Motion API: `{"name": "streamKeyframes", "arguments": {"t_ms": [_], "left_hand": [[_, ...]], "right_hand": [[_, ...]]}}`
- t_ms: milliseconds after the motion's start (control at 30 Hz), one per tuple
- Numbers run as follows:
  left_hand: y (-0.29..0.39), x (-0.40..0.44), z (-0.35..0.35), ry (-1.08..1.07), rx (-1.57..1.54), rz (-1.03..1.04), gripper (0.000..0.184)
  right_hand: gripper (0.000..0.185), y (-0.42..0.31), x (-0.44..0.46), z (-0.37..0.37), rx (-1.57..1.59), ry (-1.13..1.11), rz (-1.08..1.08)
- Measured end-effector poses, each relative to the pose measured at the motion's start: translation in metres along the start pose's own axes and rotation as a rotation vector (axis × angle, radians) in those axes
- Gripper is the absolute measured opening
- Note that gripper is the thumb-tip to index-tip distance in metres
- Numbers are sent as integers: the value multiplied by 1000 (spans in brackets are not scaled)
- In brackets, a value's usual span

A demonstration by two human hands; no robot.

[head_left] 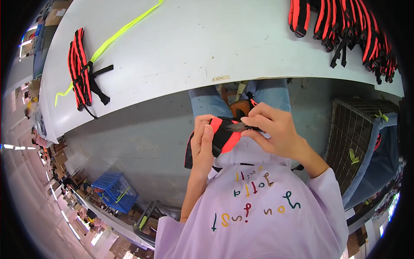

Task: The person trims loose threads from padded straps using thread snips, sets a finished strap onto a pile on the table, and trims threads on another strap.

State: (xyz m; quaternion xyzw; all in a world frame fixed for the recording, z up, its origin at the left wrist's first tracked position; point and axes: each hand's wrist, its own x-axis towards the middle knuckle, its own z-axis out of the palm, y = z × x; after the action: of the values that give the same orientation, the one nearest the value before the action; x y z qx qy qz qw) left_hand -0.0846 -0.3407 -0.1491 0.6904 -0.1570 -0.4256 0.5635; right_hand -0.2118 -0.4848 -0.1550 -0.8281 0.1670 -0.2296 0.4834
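Over my lap, my left hand (202,140) grips a black and orange-red padded strap (233,141), thumb on top and fingers behind. My right hand (276,129) is closed around small thread snips (235,127). Their pointed grey blades lie against the strap's black band. The handles are mostly hidden by my fingers. A dark end with an orange bit (252,100) shows just above my right hand; whether it belongs to the same strap I cannot tell.
A white table (172,56) curves across in front, carrying bundled orange-black straps (79,73), a neon-yellow ribbon (125,28) and a larger strap pile (345,26). A wire basket with blue cloth (371,166) stands right; a blue crate (114,190) sits on the floor at left.
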Motion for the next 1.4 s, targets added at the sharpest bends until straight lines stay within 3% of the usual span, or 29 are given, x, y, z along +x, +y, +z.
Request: {"name": "streamKeyframes", "arguments": {"t_ms": [433,733,1133,1233,1333,1400], "left_hand": [[-2,0,0,-67,22,59,37],[-4,1,0,-53,-7,34,35],[-5,0,-1,-51,-4,26,35],[-4,1,0,-34,-23,18,35],[-4,1,0,-34,-35,23,35],[-6,1,0,-24,-37,18,35]], "right_hand": [[18,-2,7,-1,-72,-31,-115],[21,6,-3,0,177,-2,151],[18,-1,3,1,-36,-53,-41],[18,-2,0,1,266,38,291],[23,0,-2,-2,371,5,462],[27,-2,-4,3,447,5,462]]}}
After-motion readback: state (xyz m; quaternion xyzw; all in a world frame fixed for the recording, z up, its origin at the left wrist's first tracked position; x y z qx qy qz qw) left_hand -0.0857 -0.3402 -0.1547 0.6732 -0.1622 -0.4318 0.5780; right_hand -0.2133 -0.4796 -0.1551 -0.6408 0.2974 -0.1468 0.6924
